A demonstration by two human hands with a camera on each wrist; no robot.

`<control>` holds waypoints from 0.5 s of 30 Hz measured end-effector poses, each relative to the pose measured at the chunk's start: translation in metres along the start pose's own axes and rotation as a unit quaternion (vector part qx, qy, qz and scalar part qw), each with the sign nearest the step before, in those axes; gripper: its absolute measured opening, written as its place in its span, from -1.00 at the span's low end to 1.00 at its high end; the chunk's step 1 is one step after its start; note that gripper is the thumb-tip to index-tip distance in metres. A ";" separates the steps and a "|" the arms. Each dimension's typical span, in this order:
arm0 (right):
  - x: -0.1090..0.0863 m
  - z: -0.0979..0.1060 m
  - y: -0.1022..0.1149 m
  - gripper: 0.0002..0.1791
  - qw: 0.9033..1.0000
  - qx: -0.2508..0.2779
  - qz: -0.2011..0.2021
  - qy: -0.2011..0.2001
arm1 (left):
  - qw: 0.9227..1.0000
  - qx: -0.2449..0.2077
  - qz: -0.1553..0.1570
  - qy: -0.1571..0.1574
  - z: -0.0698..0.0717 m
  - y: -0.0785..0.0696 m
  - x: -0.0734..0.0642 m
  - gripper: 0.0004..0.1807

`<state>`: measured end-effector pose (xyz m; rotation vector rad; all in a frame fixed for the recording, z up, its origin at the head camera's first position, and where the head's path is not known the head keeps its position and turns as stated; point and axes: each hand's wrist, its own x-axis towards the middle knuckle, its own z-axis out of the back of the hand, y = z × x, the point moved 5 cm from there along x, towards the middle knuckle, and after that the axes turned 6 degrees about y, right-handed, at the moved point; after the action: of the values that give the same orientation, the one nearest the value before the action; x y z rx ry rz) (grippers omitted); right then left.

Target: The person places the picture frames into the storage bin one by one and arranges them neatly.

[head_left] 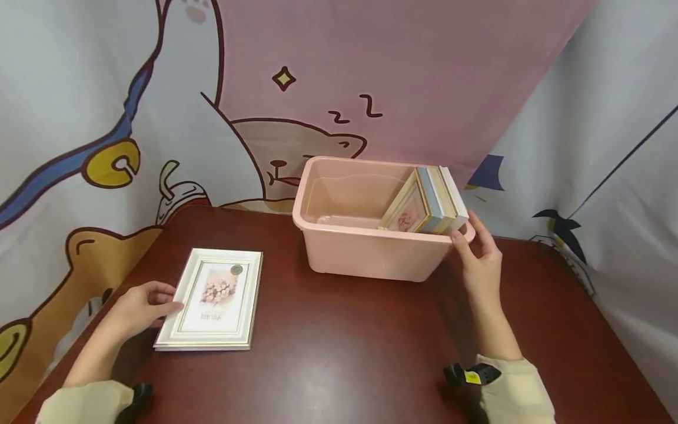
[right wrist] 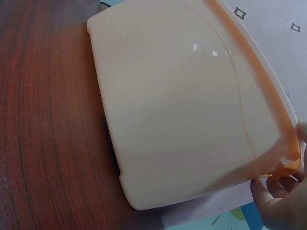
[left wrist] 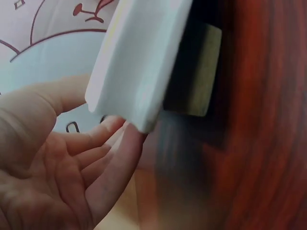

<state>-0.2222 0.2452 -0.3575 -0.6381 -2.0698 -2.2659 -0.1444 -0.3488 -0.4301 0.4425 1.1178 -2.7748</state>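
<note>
At the left of the table lies a white picture frame (head_left: 219, 300) with a pink flower print. My left hand (head_left: 140, 306) holds its left edge, thumb at the top face and fingers below. The left wrist view shows the frame's moulded white edge (left wrist: 139, 62) between thumb and fingers, with its dark underside beside the table. A pink plastic bin (head_left: 371, 253) stands at the back of the table. My right hand (head_left: 484, 259) grips the bin's right rim, its thumb at the front corner. The right wrist view shows the bin's side wall (right wrist: 168, 105) and fingers at the rim.
Several picture frames (head_left: 431, 203) lean together inside the bin's right end, one with a flower print facing left. The dark red-brown table (head_left: 328, 335) has a cartoon-printed curtain (head_left: 424, 70) hanging behind and around it.
</note>
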 end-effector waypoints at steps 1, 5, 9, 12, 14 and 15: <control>0.001 -0.001 0.000 -0.40 1.000 -0.001 0.000 0.001 | 1.000 0.004 0.002 -0.010 0.001 -0.002 0.000 -0.34; 0.002 -0.001 0.001 -0.40 1.000 0.000 -0.004 0.001 | 0.999 0.014 0.007 -0.044 0.004 -0.013 -0.002 -0.35; 0.001 0.000 0.001 -0.40 1.000 0.001 -0.007 0.000 | 0.995 0.012 -0.019 -0.097 0.007 -0.024 -0.004 -0.40; 0.001 0.000 0.002 -0.40 1.000 -0.002 -0.007 0.001 | 0.988 0.015 -0.048 -0.147 0.011 -0.033 -0.006 -0.46; 0.001 0.000 0.002 -0.39 1.000 -0.005 -0.009 0.001 | 0.983 0.017 -0.061 -0.174 0.014 -0.039 -0.007 -0.47; 0.001 0.000 0.002 -0.40 1.000 -0.007 -0.008 0.001 | 0.981 0.016 -0.064 -0.184 0.015 -0.042 -0.008 -0.47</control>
<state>-0.2228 0.2455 -0.3557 -0.6202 -2.0671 -2.2919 -0.1497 -0.3293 -0.3896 -0.1453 1.0434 -2.8216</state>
